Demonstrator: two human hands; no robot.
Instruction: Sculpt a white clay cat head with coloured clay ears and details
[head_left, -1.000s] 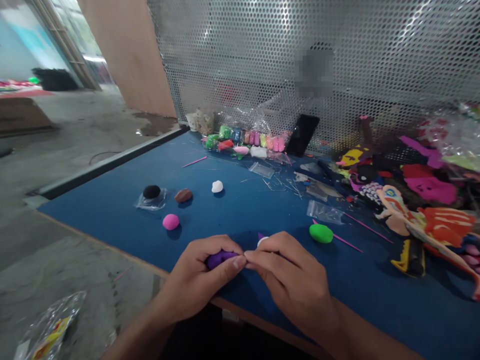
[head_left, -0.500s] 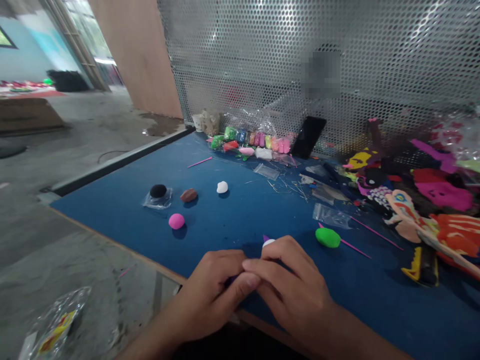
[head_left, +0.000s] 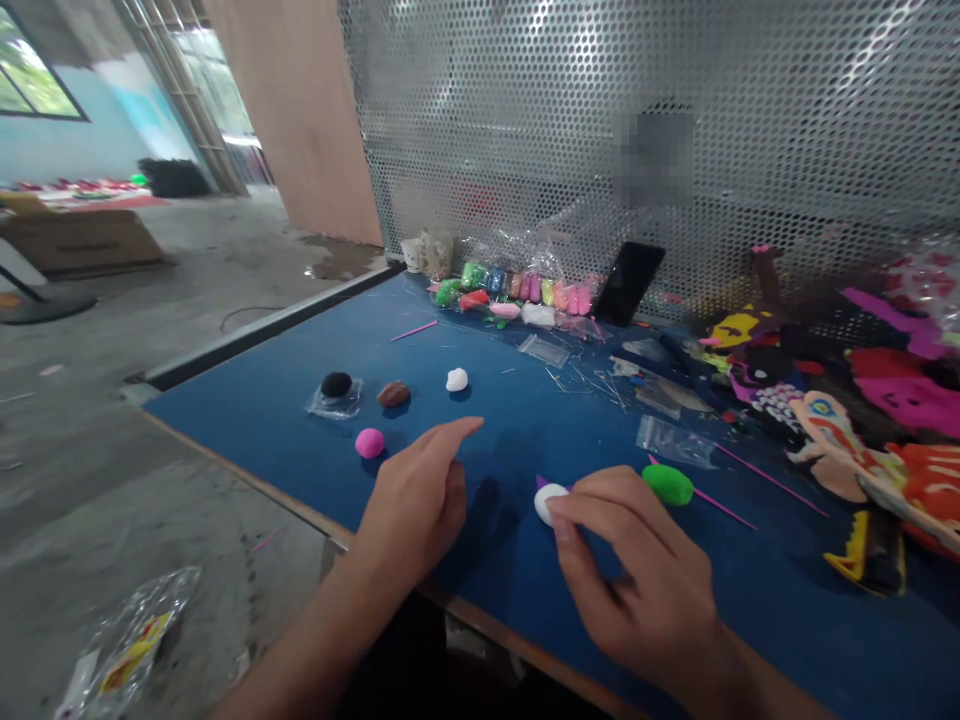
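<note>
The thumb and fingertips of my right hand [head_left: 637, 560] are closed at the edge of a white clay ball [head_left: 550, 504], low over the table or resting on it. Purple clay points [head_left: 541, 482] show behind the ball. My left hand [head_left: 416, 500] is over the table to the left, index finger stretched out and the other fingers curled; I see nothing in it. Beyond it sit a pink clay ball [head_left: 370, 443], a brown clay lump [head_left: 394, 393], a small white lump [head_left: 457, 380] and a black clay ball [head_left: 337, 385] on plastic. Green clay [head_left: 669, 485] lies beside my right hand.
At the back lie packs of coloured clay [head_left: 525, 290] and a leaning black phone [head_left: 630, 283] against a perforated metal panel [head_left: 487, 120]. Flat clay figures [head_left: 847, 430] and a yellow-black cutter [head_left: 870, 553] are on the right. Pink sticks [head_left: 772, 480] and plastic bags [head_left: 675, 442] lie about.
My hands have parted: the left moved up and away with its index finger extended, the right shifted right. The white ball with purple points shows more now. The view has shifted slightly.
</note>
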